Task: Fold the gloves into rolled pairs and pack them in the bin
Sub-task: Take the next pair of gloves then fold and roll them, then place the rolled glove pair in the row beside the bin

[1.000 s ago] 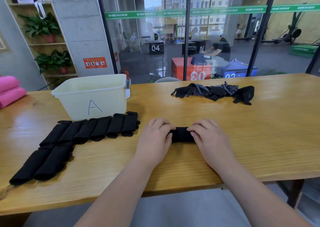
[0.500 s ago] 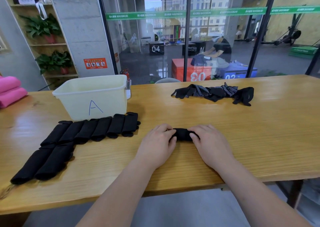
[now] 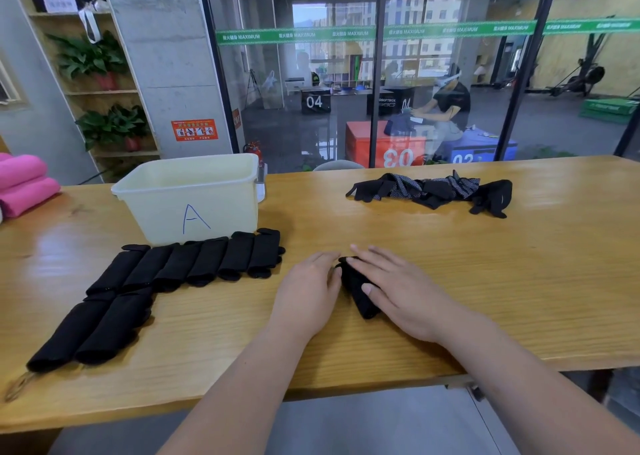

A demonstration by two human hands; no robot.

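Nearest you, your left hand (image 3: 310,291) and right hand (image 3: 405,291) flank a rolled pair (image 3: 358,295) on the table (image 3: 502,281). Your right fingers (image 3: 372,258) lie straight and flat across the roll, pressing rather than clenched. Your left fingers (image 3: 325,260) curve loosely against its side, grasping nothing. To the left, finished rolls (image 3: 194,264) lie in two rows, unpacked. Behind them the bin (image 3: 221,208), marked "A", seems to hold none yet. Further right lies a pile of loose gloves (image 3: 429,191), so folding looks well along and packing not begun. Beyond, a green strip (image 3: 294,35) reads "MAXIMUM", and boxes (image 3: 314,102) show "04" and "03".
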